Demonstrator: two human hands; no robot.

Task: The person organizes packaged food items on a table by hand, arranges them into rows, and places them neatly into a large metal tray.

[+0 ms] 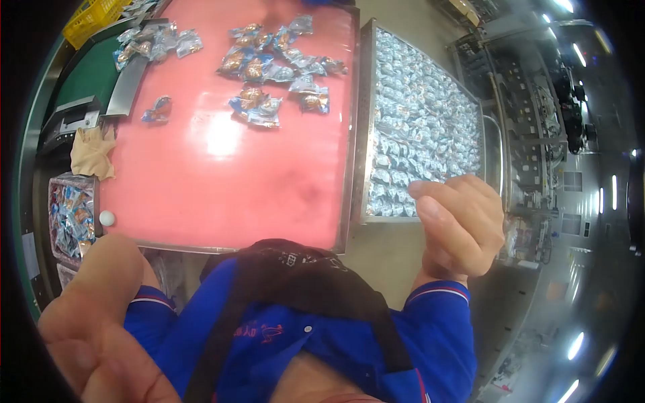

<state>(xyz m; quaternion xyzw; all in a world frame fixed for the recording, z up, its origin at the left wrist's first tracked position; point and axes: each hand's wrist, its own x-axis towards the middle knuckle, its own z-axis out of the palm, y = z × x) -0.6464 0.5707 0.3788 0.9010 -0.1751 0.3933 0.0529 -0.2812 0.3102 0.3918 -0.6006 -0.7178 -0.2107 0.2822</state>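
My right hand (462, 225) is raised in front of the metal tray, fingers curled in and thumb against the index finger. Nothing shows in it. Close to the camera at lower left is my left hand (101, 359), its fingers bent inward and partly cut off by the frame edge; I see no object in it. Small wrapped packets (259, 67) lie in a loose group on the pink tabletop (201, 181), away from both hands. A single packet (158, 110) lies apart on the left. The metal tray (363, 134) holds packets in dense rows.
Along the left edge are a green conveyor belt (87, 77), more packets (158, 41), a beige glove (93, 152), a bin of packets (72, 213) and a white ball (107, 217). A yellow crate (91, 21) stands at top left. Machinery (537, 127) lines the right.
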